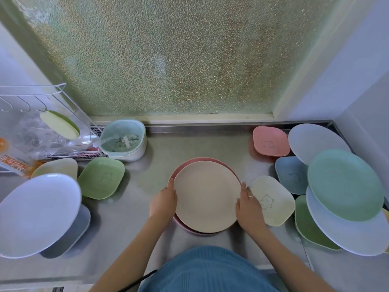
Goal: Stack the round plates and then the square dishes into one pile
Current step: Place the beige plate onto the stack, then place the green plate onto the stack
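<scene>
Both the left hand (pixel 164 200) and the right hand (pixel 249 204) lie flat with straight fingers against the round beige plate (pixel 207 196), which sits on a round pink plate (pixel 183 225), mostly hidden. A square cream dish with a bear (pixel 273 200) touches the right hand on the steel table (pixel 160 148).

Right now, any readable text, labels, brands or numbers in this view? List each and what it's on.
None legible.
Orange packet at the left edge: red print, too blurred to read.
Cream square dish: a bear line drawing, no words.
Pink square dish, blue square dish, green square dish: faint embossed figures, no text.
</scene>
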A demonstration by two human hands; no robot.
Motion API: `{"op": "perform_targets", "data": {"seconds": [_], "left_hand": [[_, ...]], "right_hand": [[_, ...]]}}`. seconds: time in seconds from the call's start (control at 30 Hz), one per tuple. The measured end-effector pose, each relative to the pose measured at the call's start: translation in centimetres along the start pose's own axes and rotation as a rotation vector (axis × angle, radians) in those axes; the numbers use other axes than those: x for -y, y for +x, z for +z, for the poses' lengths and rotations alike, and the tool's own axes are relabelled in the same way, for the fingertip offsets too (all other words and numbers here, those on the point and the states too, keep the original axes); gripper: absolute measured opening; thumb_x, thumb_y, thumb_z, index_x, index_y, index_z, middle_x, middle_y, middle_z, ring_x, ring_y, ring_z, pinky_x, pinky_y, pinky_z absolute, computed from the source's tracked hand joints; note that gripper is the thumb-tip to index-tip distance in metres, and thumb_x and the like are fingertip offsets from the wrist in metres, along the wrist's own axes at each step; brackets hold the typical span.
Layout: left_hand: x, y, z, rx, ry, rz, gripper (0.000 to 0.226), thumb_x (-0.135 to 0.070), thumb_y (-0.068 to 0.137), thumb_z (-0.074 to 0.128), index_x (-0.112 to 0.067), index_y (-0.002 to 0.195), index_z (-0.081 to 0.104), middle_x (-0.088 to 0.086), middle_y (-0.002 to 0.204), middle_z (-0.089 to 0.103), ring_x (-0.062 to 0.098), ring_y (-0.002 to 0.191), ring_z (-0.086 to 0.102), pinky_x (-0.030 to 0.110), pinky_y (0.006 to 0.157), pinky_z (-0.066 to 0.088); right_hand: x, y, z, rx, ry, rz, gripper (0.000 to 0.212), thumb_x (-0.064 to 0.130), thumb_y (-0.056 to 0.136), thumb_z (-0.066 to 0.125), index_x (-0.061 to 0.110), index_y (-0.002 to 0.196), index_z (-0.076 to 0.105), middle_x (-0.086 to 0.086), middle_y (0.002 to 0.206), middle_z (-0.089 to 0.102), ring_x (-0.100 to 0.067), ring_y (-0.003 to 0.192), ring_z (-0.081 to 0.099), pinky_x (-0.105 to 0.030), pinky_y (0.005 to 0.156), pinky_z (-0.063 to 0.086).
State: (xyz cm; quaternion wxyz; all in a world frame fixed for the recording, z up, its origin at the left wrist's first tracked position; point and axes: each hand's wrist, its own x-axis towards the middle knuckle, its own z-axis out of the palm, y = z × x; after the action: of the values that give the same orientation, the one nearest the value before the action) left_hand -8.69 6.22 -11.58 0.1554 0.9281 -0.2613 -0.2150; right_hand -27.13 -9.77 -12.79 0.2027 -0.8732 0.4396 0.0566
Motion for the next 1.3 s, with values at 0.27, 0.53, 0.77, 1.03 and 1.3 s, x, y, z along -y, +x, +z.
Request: {"op": "perform_targets", "data": {"seconds": [0.27,0.53,0.77,1.03,1.3], "left_hand": [[-1.2,-0.2,0.0,-0.156,0.349,0.065,0.045,-0.010,0.086,0.043,-0.008,0.130,0.036,0.007,0.101,0.065,0.030,0.085,0.065,0.035,0.069,0.046],[-6.6,1.3,2.0,-0.233,0.391,0.288,0.030,-0.007,0.067,0.065,-0.011,0.096,0.061,0.007,0.090,0.064,0.029,0.081,0.061,0.040,0.072,0.049],[-14.1,1.6,5.2,-0.144,0.318,0.410,0.030,-0.003,0.073,0.055,-0.009,0.103,0.059,0.009,0.098,0.064,0.033,0.092,0.060,0.043,0.081,0.043],[-18.3,0.4,6.6,-0.152,0.140,0.359,0.024,-0.012,0.088,0.041,-0.012,0.109,0.052,0.004,0.106,0.062,0.027,0.103,0.055,0.037,0.085,0.033],[-23.0,-0.7,3.3,-0.169,-0.264,0.146,0.034,-0.042,0.095,0.033,-0.016,0.110,0.048,0.002,0.092,0.064,0.028,0.083,0.060,0.038,0.076,0.046]], "right_hand": [[-1.3,0.6,-0.2,-0.146,-0.005,-0.092,0.052,0.026,0.096,0.023,0.010,0.145,0.027,-0.008,0.147,0.039,-0.019,0.141,0.027,-0.037,0.116,0.010],[-10.4,1.1,-6.2,-0.552,0.041,0.236,0.047,0.005,0.080,0.061,0.013,0.126,0.053,-0.015,0.124,0.059,-0.035,0.117,0.049,-0.048,0.097,0.033],[-16.1,2.2,-7.8,-0.425,-0.022,0.255,0.036,0.013,0.088,0.057,0.013,0.124,0.056,-0.014,0.122,0.061,-0.036,0.110,0.052,-0.044,0.088,0.038],[-17.4,2.9,-7.9,-0.612,0.060,0.138,0.021,0.015,0.088,0.049,0.004,0.091,0.066,-0.013,0.085,0.068,-0.035,0.078,0.060,-0.038,0.064,0.046],[-11.3,2.6,-9.5,-0.866,0.039,-0.413,0.010,0.011,0.080,0.056,0.008,0.077,0.065,-0.006,0.070,0.063,-0.026,0.062,0.057,-0.034,0.052,0.048]]}}
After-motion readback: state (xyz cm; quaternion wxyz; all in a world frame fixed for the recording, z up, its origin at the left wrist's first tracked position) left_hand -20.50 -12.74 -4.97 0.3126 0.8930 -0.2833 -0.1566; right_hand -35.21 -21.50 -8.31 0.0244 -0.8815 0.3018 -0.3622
